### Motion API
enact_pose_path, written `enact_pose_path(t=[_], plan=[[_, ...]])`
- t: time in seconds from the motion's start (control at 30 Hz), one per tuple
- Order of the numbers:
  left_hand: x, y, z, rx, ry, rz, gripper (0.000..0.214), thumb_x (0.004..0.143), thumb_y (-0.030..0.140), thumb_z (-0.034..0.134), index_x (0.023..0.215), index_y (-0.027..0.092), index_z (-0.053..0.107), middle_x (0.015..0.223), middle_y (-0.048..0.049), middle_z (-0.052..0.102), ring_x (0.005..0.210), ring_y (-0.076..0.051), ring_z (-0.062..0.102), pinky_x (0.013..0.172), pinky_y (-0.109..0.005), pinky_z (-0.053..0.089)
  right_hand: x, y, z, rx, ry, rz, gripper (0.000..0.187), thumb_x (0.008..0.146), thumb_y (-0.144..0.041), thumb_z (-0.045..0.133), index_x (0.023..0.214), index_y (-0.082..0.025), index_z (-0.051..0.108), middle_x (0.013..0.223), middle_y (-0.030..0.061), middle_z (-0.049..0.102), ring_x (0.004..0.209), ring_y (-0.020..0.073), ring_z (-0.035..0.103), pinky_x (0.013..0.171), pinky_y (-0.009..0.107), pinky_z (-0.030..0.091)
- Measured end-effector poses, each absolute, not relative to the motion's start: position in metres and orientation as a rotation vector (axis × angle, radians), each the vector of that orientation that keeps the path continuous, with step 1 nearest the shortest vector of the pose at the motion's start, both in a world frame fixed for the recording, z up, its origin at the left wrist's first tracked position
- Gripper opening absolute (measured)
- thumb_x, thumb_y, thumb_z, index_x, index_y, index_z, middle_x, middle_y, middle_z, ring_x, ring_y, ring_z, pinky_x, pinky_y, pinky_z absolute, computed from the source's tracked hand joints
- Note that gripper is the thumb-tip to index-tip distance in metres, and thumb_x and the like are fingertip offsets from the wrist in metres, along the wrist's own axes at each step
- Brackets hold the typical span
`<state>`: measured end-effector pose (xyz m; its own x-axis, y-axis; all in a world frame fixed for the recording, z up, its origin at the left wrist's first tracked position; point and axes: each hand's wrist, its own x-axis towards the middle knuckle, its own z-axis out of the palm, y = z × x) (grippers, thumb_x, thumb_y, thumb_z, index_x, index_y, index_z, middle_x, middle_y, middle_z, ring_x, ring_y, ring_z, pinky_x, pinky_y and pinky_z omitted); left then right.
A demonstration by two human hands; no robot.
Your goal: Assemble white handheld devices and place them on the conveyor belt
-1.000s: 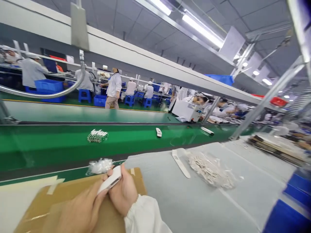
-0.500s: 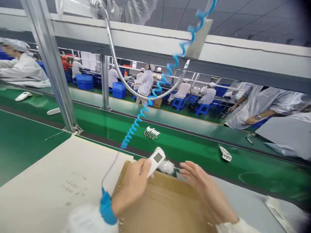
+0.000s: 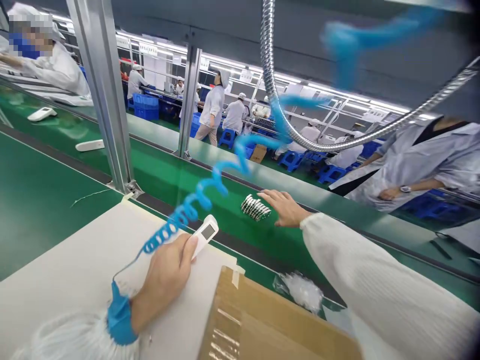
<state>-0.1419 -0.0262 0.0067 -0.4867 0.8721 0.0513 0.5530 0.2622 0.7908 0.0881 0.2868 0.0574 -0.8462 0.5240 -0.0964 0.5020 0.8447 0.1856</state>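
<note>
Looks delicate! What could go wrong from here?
The right hand might knock the bundle of metal pieces apart on the green conveyor belt. The blue coiled cord from the blue wrist strap passes close to the white handheld device in the left hand, and could perhaps snag it.

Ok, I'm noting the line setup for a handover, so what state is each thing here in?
Left hand: closed around the device.
White handheld device: held, small screen facing up.
Right hand: open, fingers spread, at the metal parts.
Metal parts bundle: stacked together on the green belt.
Blue wrist strap: worn on the left wrist.
Blue coiled cord: raised in loose coils, blurred.
Cardboard sheet: lying flat, taped.
Clear plastic bag: crumpled.
</note>
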Motion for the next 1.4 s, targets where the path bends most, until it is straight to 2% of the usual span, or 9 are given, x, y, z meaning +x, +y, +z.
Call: enact_pose_path(t=[0.13, 0.3, 0.43, 0.57, 0.77, 0.9, 1.03, 1.2, 1.4], plan=[[-0.145, -0.028, 0.006, 1.236, 2.116, 1.123, 0.049, 0.096, 0.054, 0.027, 0.083, 0.023, 0.063, 0.067, -0.0001, 0.066, 0.063, -0.019, 0.061, 0.062, -0.028, 0.04, 0.029, 0.302, 0.058, 0.61, 2.755, 0.193, 0.128, 0.041, 0.002, 0.079, 0.156, -0.024, 0.029, 0.165, 0.0166, 0.025, 0.15, 0.0437, 0.022, 0.119, 0.063, 0.017], [-0.149, -0.031, -0.011, 1.199, 2.144, 1.167, 0.046, 0.092, 0.06, 0.036, 0.078, 0.025, 0.062, 0.061, 0.0034, 0.063, 0.056, -0.016, 0.059, 0.058, -0.023, 0.043, -0.005, 0.306, 0.062, 0.622, 2.535, 0.11, 0.117, 0.046, -0.006, 0.084, 0.15, -0.033, 0.037, 0.159, 0.0077, 0.034, 0.141, 0.0322, 0.04, 0.112, 0.045, 0.039], [-0.147, -0.028, -0.014, 1.14, 2.191, 1.197, 0.046, 0.092, 0.059, 0.036, 0.077, 0.025, 0.062, 0.061, 0.0035, 0.063, 0.054, -0.016, 0.056, 0.058, -0.023, 0.044, -0.011, 0.31, 0.062, 0.783, 2.412, 0.075, 0.113, 0.045, -0.016, 0.087, 0.147, -0.028, 0.039, 0.149, 0.0143, 0.04, 0.122, 0.0366, 0.055, 0.093, 0.049, 0.053], [-0.146, -0.028, -0.004, 1.21, 2.125, 1.183, 0.051, 0.092, 0.062, 0.032, 0.077, 0.024, 0.063, 0.058, 0.0014, 0.061, 0.054, -0.018, 0.058, 0.054, -0.024, 0.043, 0.002, 0.311, 0.058, 0.889, 2.429, 0.007, 0.105, 0.044, -0.025, 0.086, 0.141, -0.018, 0.045, 0.142, 0.0202, 0.044, 0.13, 0.0459, 0.044, 0.1, 0.059, 0.046], [-0.145, -0.028, 0.001, 1.2, 2.181, 1.132, 0.05, 0.095, 0.057, 0.03, 0.075, 0.024, 0.062, 0.058, 0.0008, 0.059, 0.051, -0.017, 0.053, 0.05, -0.025, 0.038, 0.027, 0.311, 0.05, 0.995, 2.547, -0.242, 0.109, 0.064, -0.04, 0.071, 0.156, -0.019, 0.017, 0.154, 0.0188, 0.03, 0.143, 0.0412, 0.029, 0.105, 0.052, 0.042], [-0.145, -0.029, 0.0, 1.204, 2.174, 1.131, 0.055, 0.095, 0.061, 0.028, 0.072, 0.023, 0.061, 0.058, 0.0, 0.059, 0.051, -0.017, 0.053, 0.049, -0.025, 0.036, 0.021, 0.306, 0.05, 1.032, 2.595, -0.321, 0.1, 0.063, -0.041, 0.072, 0.151, -0.018, 0.029, 0.146, 0.0182, 0.039, 0.137, 0.0412, 0.036, 0.104, 0.051, 0.042], [-0.144, -0.028, -0.003, 1.196, 2.17, 1.135, 0.055, 0.095, 0.063, 0.03, 0.072, 0.024, 0.061, 0.058, 0.0004, 0.058, 0.051, -0.017, 0.051, 0.049, -0.026, 0.035, 0.011, 0.294, 0.045, 1.156, 2.607, -0.329, 0.077, 0.063, -0.042, 0.074, 0.132, -0.019, 0.049, 0.129, 0.0153, 0.049, 0.121, 0.038, 0.048, 0.097, 0.049, 0.047], [-0.147, -0.028, -0.009, 1.204, 2.189, 1.16, 0.054, 0.096, 0.062, 0.031, 0.069, 0.023, 0.057, 0.054, 0.0011, 0.055, 0.048, -0.016, 0.049, 0.047, -0.026, 0.034, 0.008, 0.275, 0.031, 1.452, 2.633, -0.322, 0.065, 0.068, -0.046, 0.07, 0.122, -0.014, 0.052, 0.13, 0.0193, 0.047, 0.125, 0.0387, 0.045, 0.097, 0.047, 0.047], [-0.146, -0.034, -0.006, 1.257, 2.181, 1.165, 0.047, 0.1, 0.055, 0.036, 0.085, 0.021, 0.066, 0.064, 0.0023, 0.062, 0.056, -0.015, 0.057, 0.056, -0.025, 0.045, 0.009, 0.246, 0.063, 1.642, 2.574, -0.515, 0.061, 0.077, -0.054, 0.06, 0.121, -0.011, 0.055, 0.133, 0.0218, 0.052, 0.121, 0.0375, 0.054, 0.086, 0.044, 0.054]])
